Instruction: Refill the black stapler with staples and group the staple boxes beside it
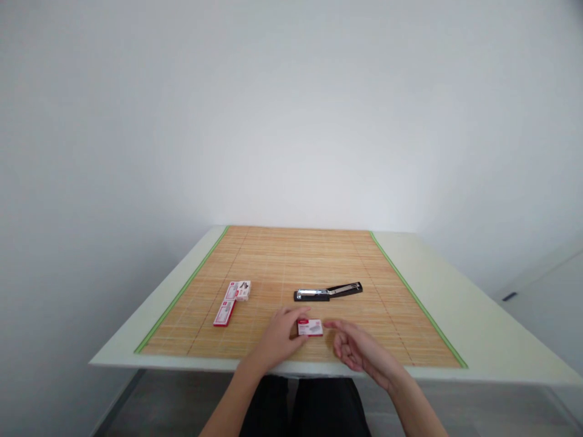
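Observation:
A small red-and-white staple box lies flat on the bamboo mat near the table's front edge. My left hand holds its left end between thumb and fingers. At the box's right end is my right hand, its index finger stretched toward the box and the other fingers curled, with nothing held. Whether that fingertip touches the box I cannot tell. Just beyond both hands, a black stapler rests opened out, its metal staple channel showing.
More small boxes in red and white lie grouped on the left of the mat, one of them a whiter box. The bamboo mat has green edging and covers much of the white table. A wall stands behind.

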`<state>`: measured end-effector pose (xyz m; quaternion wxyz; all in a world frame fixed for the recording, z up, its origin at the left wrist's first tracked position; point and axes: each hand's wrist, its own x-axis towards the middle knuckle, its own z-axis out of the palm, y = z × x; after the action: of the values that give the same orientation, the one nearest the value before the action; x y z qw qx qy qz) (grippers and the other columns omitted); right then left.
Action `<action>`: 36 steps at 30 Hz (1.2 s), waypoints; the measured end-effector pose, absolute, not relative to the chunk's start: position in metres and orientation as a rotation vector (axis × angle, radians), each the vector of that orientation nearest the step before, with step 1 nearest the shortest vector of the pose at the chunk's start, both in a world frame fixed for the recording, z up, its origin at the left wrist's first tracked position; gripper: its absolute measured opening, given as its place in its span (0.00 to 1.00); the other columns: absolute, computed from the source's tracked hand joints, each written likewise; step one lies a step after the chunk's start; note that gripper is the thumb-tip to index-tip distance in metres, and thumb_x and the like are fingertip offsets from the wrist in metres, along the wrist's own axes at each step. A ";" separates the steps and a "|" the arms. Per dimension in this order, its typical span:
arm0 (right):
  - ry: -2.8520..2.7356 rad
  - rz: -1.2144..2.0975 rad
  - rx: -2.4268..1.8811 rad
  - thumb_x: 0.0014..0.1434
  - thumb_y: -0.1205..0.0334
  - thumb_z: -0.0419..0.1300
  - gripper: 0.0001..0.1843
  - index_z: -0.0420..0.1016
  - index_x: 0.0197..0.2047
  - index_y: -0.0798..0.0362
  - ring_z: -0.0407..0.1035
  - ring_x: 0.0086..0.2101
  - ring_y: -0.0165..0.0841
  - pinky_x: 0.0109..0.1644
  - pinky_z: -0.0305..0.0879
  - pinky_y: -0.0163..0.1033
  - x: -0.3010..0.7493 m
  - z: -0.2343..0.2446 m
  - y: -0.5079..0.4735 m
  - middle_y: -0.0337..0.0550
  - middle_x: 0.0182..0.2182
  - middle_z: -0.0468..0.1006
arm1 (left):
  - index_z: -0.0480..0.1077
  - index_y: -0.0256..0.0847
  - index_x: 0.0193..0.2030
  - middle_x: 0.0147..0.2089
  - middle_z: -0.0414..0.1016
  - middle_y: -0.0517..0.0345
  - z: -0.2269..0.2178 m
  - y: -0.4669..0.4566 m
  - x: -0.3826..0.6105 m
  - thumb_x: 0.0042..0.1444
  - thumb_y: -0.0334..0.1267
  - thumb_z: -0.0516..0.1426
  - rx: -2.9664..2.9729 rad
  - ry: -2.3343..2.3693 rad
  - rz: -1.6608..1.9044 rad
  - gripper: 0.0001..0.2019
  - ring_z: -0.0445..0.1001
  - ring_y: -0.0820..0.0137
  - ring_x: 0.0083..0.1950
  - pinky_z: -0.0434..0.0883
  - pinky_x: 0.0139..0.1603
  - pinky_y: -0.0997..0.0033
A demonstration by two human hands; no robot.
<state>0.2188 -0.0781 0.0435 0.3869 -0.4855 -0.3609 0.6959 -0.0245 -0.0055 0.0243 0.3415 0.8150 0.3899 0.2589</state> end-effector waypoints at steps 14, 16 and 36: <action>-0.646 1.999 -0.920 0.67 0.47 0.57 0.21 0.74 0.50 0.57 0.47 0.13 0.20 0.14 0.39 0.27 0.238 0.030 -0.073 0.31 0.19 0.68 | 0.66 0.57 0.69 0.57 0.77 0.58 0.012 -0.001 0.013 0.53 0.36 0.67 2.071 0.966 0.748 0.36 0.70 0.58 0.60 0.64 0.65 0.56; -0.620 2.045 -0.867 0.68 0.48 0.57 0.21 0.75 0.49 0.58 0.46 0.13 0.20 0.14 0.38 0.28 0.239 0.029 -0.069 0.31 0.19 0.67 | 0.66 0.57 0.69 0.57 0.77 0.58 0.011 -0.001 0.014 0.54 0.36 0.67 2.073 0.966 0.758 0.35 0.70 0.57 0.61 0.64 0.65 0.55; -1.982 0.677 -1.881 0.59 0.59 0.67 0.20 0.81 0.55 0.44 0.72 0.32 0.34 0.35 0.55 0.35 0.233 0.045 -0.050 0.39 0.32 0.81 | 0.75 0.50 0.48 0.50 0.74 0.59 0.013 -0.003 -0.010 0.55 0.36 0.66 2.250 1.060 0.794 0.14 0.70 0.60 0.54 0.66 0.57 0.60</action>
<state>0.2329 -0.0496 0.0451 0.1623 -0.6593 -0.6947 0.2374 -0.0105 -0.0028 0.0126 0.2625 0.8316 0.3918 0.2934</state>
